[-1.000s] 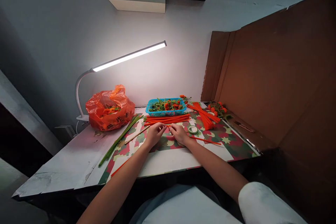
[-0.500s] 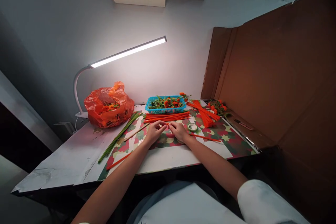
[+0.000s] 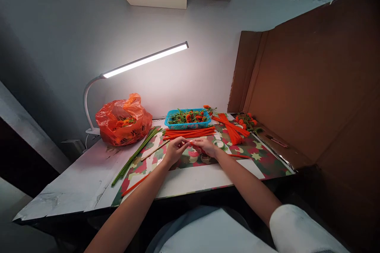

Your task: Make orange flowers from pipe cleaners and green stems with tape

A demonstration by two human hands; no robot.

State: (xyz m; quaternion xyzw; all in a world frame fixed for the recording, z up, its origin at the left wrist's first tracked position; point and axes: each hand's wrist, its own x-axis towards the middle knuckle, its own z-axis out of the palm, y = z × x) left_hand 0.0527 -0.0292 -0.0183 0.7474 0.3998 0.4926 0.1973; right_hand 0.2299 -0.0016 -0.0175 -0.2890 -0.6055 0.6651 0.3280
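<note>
My left hand (image 3: 176,151) and my right hand (image 3: 208,147) meet over the middle of the patterned mat, fingertips pinched together. Between them is a small orange piece of pipe cleaner (image 3: 191,143), mostly covered by the fingers. Just beyond the hands lies a bundle of orange pipe cleaners (image 3: 190,132). A roll of pale green tape (image 3: 219,144) sits right beside my right wrist. Left of my left hand is a thin wooden stick (image 3: 154,151). One loose orange pipe cleaner (image 3: 135,185) runs partly under my left forearm, and another (image 3: 241,156) lies right of my right forearm.
A blue basket (image 3: 187,125) of orange flowers stands at the back. An orange plastic bag (image 3: 127,136) and green stems (image 3: 133,159) are to the left. More orange pipe cleaners (image 3: 233,130), flowers (image 3: 247,120) and a cutter (image 3: 276,141) lie right, near cardboard (image 3: 314,79). A lamp (image 3: 145,60) shines overhead.
My right hand has turned and flattened, its back now reaching further right beside the tape roll. The left hand stays almost in place, still pinching. The view has shifted slightly.
</note>
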